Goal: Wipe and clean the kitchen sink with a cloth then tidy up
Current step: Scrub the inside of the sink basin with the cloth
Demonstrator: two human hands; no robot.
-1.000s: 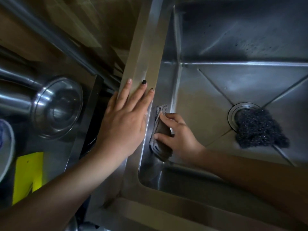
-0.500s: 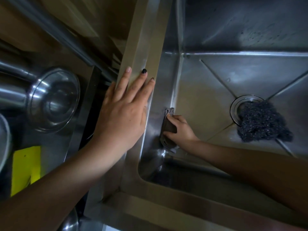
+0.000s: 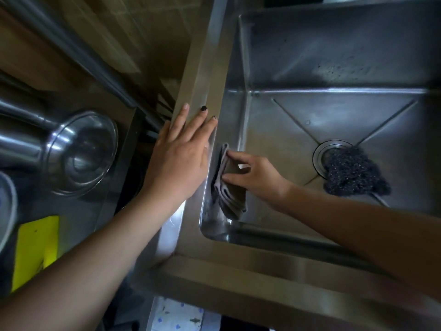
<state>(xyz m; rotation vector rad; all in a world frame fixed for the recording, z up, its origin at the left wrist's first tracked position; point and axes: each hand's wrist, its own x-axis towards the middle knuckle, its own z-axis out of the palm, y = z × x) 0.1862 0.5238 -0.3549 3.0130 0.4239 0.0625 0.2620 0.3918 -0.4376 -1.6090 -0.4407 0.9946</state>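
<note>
Since half a second ago the right hand point(image 3: 256, 177) has slid the cloth point(image 3: 226, 187) back up the sink's left wall, from low near the floor to just under the rim; the left hand has kept its place.

Nearest, both forearms reach in from the bottom edge. A yellow item point(image 3: 35, 249) lies at the lower left on the dim surface point(image 3: 78, 216); no writing can be read on it or anywhere else in view. A patterned patch shows at the bottom edge, too blurred to identify.

The left hand point(image 3: 179, 158) lies flat and spread, palm down, on the sink's left rim, gripping nothing; dark polish shows on two nails. Just right of it, inside the sink point(image 3: 334, 68), the right hand presses the folded greyish cloth against the left wall, fingers point(image 3: 236, 154) extended over the folds and thumb beneath, holding it in place. The cloth's lower end hangs near the rounded front-left corner.

Left of the left hand, a steel bowl point(image 3: 81, 151) lies on its side, mouth toward the camera.

Farther right on the sink floor, a dark steel scrubber point(image 3: 353, 173) sits partly over the round drain point(image 3: 319, 154), well apart from the cloth. Creased lines run from the drain toward the corners. Beyond, the back wall shows smears and speckles.
</note>
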